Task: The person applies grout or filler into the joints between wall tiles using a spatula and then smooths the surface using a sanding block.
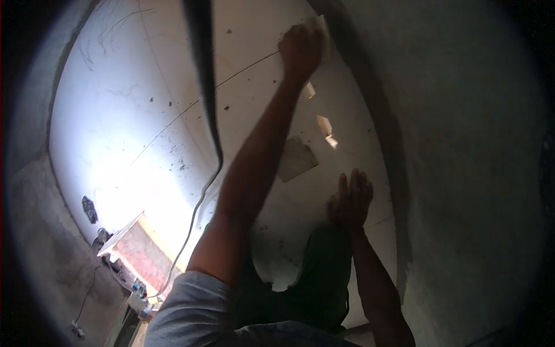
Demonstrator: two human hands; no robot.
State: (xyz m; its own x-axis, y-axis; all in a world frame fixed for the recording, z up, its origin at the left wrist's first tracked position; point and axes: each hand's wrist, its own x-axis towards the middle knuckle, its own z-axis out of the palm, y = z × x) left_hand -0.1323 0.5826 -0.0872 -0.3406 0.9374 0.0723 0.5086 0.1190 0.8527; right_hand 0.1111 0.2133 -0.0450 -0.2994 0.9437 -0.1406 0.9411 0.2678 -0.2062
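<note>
My left hand [302,49] is stretched far forward, close to the base of the right-hand wall. Its fingers are curled closed and a little blurred. A pale flat strip [325,32] shows at its right edge, but I cannot make out what lies inside the fist. My right hand [351,199] is nearer to me, held over the pale floor beside my knee, its fingers stretched out and nothing in them. Between the hands lie small tan pieces: one [310,91] by my left wrist, a larger one [325,125] and a small one [331,141] just below it.
A grey-brown squarish patch or sheet [298,161] is on the floor [243,115]. One dark cable [203,69] hangs across the view toward a brightly lit reddish box [144,254] at lower left. Near that box lies a black crumpled thing [89,209]. Grey wall [462,173] rises at right.
</note>
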